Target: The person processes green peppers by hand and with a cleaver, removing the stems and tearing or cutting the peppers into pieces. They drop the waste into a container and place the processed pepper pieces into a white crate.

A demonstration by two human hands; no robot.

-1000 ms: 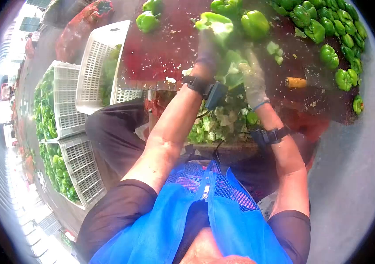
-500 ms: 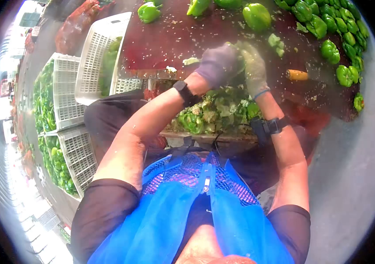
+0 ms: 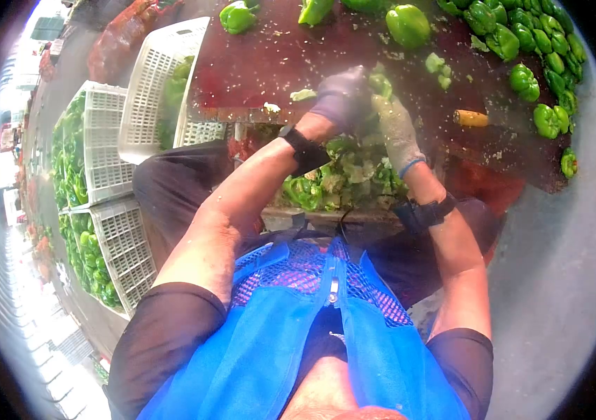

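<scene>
My left hand point(image 3: 343, 98), in a purple glove, is closed just above the near edge of the dark red tabletop point(image 3: 263, 70). Its fingers are curled, and what they grip, if anything, is hidden. Close beside it my right hand point(image 3: 396, 126), in a pale, stained glove, has its fingers closed on a piece of green bell pepper point(image 3: 380, 85). Below both hands lies a heap of pepper cores and scraps point(image 3: 350, 175). Pale green scraps point(image 3: 439, 68) and scattered seeds lie on the tabletop.
Whole green bell peppers point(image 3: 408, 26) stand along the far side, with a large pile point(image 3: 522, 31) at the right. An orange-brown cylindrical handle point(image 3: 471, 118) lies to the right. White crates point(image 3: 165, 56) stand at the left, some filled with peppers point(image 3: 88, 259). A red sack point(image 3: 123, 42) lies behind.
Both hands have shifted slightly; my right hand has come lower and to the left, and the green pepper piece now shows at its fingertips. My left hand stays close to it.
</scene>
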